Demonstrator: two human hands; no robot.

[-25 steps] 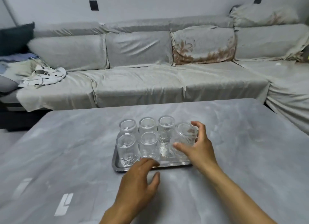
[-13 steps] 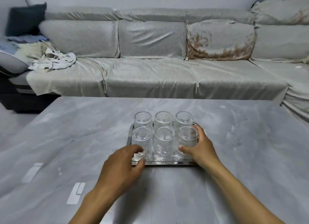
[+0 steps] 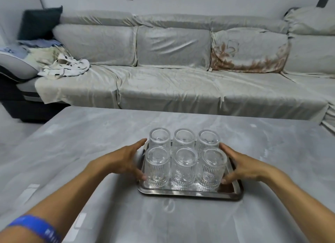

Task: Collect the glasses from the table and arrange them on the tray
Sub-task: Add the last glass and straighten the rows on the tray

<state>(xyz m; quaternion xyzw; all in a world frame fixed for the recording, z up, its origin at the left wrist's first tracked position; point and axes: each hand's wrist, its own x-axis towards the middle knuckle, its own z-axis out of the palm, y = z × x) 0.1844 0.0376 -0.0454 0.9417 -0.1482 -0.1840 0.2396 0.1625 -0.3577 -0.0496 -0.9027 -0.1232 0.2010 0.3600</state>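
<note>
The left hand (image 3: pixel 126 158) and right hand (image 3: pixel 243 165) cup the two sides of six ribbed glasses (image 3: pixel 184 167), fingers spread against the outer ones, gripping none. The glasses stand in two rows of three on a steel tray (image 3: pixel 190 193) at mid-frame on the grey tabletop (image 3: pixel 81 137); a covered sofa (image 3: pixel 172 79) fills the upper frame

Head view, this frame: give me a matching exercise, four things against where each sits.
Things:
1. tray
2. glasses
3. left hand
4. crumpled cloth

Places:
A. on the sofa, far left
B. at the tray's left side
C. on the grey table
D. in two rows of three on the tray

Pairs: 1-C, 2-D, 3-B, 4-A
</note>
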